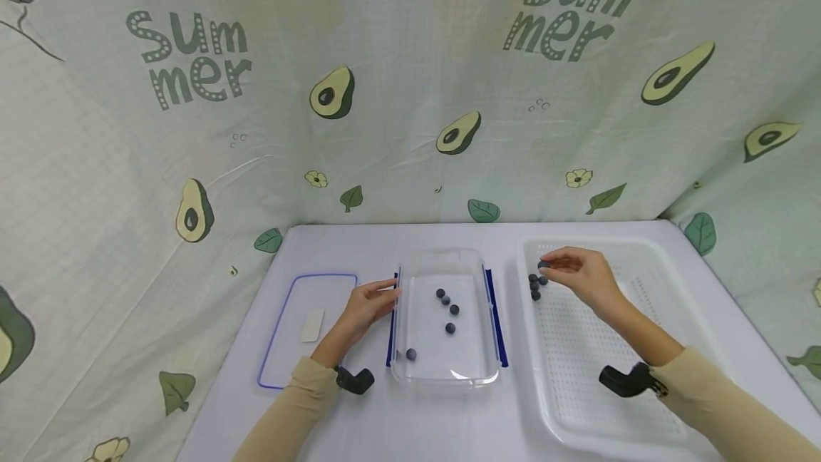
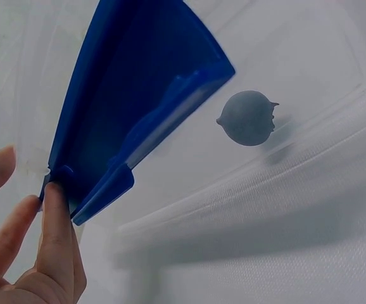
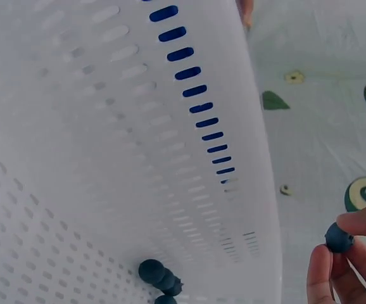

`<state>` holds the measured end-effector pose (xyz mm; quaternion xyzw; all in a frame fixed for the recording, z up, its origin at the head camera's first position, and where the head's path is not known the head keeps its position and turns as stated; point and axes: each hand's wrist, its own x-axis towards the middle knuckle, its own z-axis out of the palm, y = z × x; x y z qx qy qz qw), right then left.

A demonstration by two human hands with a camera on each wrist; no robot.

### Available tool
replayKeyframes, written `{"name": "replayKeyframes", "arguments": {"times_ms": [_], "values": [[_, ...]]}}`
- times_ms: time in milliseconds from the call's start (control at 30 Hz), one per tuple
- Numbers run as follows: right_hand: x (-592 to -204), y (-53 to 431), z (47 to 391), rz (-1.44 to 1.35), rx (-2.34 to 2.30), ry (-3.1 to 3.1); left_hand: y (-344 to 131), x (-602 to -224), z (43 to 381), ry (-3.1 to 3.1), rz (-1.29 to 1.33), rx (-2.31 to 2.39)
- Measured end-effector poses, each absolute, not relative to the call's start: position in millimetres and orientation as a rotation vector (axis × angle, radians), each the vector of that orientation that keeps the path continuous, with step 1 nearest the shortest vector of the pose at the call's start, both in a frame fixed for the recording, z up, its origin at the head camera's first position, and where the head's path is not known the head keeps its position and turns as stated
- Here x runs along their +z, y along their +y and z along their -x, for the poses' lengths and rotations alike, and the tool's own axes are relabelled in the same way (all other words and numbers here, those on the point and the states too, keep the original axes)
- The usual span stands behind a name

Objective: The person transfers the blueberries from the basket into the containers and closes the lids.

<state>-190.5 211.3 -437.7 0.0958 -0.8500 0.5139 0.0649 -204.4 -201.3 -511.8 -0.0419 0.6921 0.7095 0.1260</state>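
My right hand [image 1: 585, 278] pinches a dark blueberry [image 3: 339, 238] between thumb and fingertips, above the far left corner of the white perforated basket [image 1: 648, 405]. Below it, several blueberries [image 1: 535, 296] cluster against the basket's left wall. My left hand [image 1: 368, 311] is at the left side of a clear plastic container [image 1: 442, 371]. Its nearly straight fingers touch the blue side latch [image 2: 138, 82] that hangs there, the thumb standing apart. Several blueberries [image 1: 450, 328] lie spread out inside the container, one of them [image 2: 247, 118] near its front left corner.
Left of the container, a clear lid with a blue rim [image 1: 272, 341] lies flat, a small pale rectangle [image 1: 312, 326] on it. Another blue latch [image 1: 496, 319] hangs on the container's right side. A printed cloth [image 1: 398, 91] hangs behind the white table [image 1: 378, 433].
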Motion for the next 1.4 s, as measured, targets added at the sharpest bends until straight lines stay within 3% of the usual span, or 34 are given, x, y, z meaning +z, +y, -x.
{"name": "replayKeyframes", "arguments": {"times_ms": [1400], "values": [[-441.8, 122.9, 206.0, -0.642, 1.914, -2.64, -198.6, -514.1, 208.6, 2.002, 0.136, 2.087]]}}
